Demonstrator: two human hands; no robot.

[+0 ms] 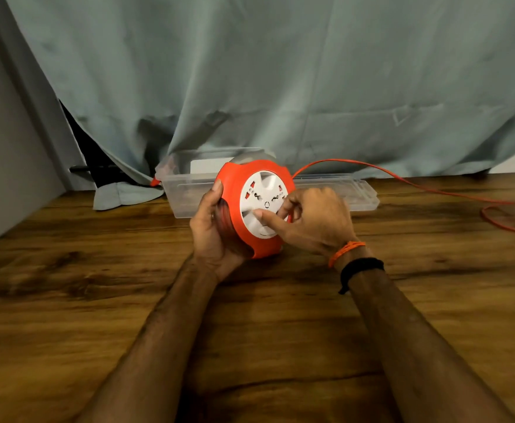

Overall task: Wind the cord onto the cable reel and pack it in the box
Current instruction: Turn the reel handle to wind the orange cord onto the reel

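Winding underway: left hand (212, 230) fingers clamp reel (257, 206) rim, right hand (308, 218) fingers curl on its white face; turn steadily, feeding cord (402, 181) from mid-right without kinks.

surface: dark brown wooden table (97, 285) with strong grain | far edge: clear plastic box (363, 198) lies along it, beside a fold of grey-green curtain (122, 195) resting on the wood | right side: orange cord (451, 193) runs over the top and makes a loop
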